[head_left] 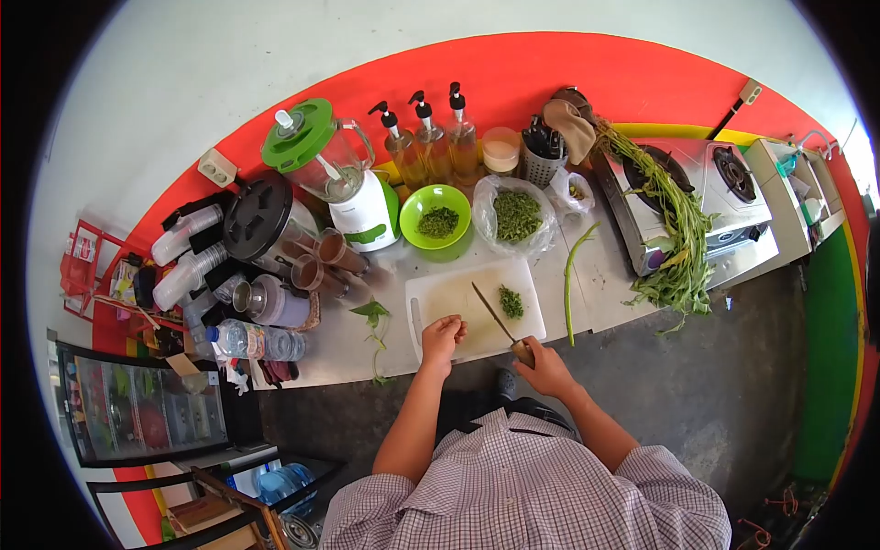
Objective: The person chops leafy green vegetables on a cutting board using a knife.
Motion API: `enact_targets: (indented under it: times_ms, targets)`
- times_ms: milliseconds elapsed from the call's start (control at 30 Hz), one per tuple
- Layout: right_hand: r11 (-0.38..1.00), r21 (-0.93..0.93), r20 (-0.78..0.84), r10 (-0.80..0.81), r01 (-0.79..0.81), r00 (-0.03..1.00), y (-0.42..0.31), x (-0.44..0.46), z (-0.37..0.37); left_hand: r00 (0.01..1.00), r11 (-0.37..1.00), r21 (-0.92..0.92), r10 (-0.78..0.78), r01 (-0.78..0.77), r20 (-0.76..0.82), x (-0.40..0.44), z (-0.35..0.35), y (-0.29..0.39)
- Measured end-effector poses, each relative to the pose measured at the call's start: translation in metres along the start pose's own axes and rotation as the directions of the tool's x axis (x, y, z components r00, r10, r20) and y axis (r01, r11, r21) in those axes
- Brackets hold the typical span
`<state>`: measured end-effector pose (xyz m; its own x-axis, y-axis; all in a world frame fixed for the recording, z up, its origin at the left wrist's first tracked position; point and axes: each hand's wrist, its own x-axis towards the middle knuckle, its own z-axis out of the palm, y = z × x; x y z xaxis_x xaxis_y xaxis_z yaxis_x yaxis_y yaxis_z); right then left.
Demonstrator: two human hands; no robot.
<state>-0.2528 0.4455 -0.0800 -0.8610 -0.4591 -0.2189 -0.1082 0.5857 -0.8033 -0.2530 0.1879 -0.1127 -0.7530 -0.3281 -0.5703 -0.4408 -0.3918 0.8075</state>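
My right hand (543, 367) grips the wooden handle of a knife (495, 314), its blade slanting up and left over a white cutting board (445, 307). My left hand (444, 341) is closed above the board's left part; anything inside its fingers is too small to make out. A small heap of chopped greens (511, 302) lies on the board, right of the blade. Behind the board are a green bowl (414, 213) of chopped greens and a clear plastic bag (541, 236) holding more. A long green stem (568, 284) lies to the right.
A blender (362, 206), pump bottles (431, 151), brown cups (321, 266) and a water bottle (261, 343) stand at the left and back. Leafy stalks (683, 229) lie over the gas stove (747, 213) at right. A leafy sprig (373, 313) lies left of the board.
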Motion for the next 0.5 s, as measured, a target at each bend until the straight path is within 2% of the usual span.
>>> enact_targets:
  times_ms: [100,200,300,433,500]
  targets:
    - [0.998,-0.045,0.037,0.034,-0.033,0.999,0.003,-0.009,0.0,0.998,0.999,0.038,0.017,-0.015,-0.061,0.005,0.006,-0.005]
    - [0.999,-0.019,0.0,0.05,-0.05,0.999,0.011,-0.022,0.007,0.989,0.998,0.031,0.062,-0.058,-0.136,0.012,0.002,-0.018]
    - [0.999,0.01,0.056,0.037,-0.038,0.998,0.005,-0.024,0.011,0.98,0.997,0.008,0.079,-0.079,-0.182,0.011,-0.001,-0.026]
    - [0.999,0.025,0.071,0.017,-0.019,0.997,0.003,-0.017,0.028,0.979,0.992,0.027,0.125,-0.122,-0.16,0.008,-0.006,-0.032]
    - [0.997,-0.05,0.064,0.056,-0.052,0.996,0.002,-0.011,0.034,0.979,0.991,0.045,0.128,-0.123,-0.157,0.006,-0.01,-0.035]
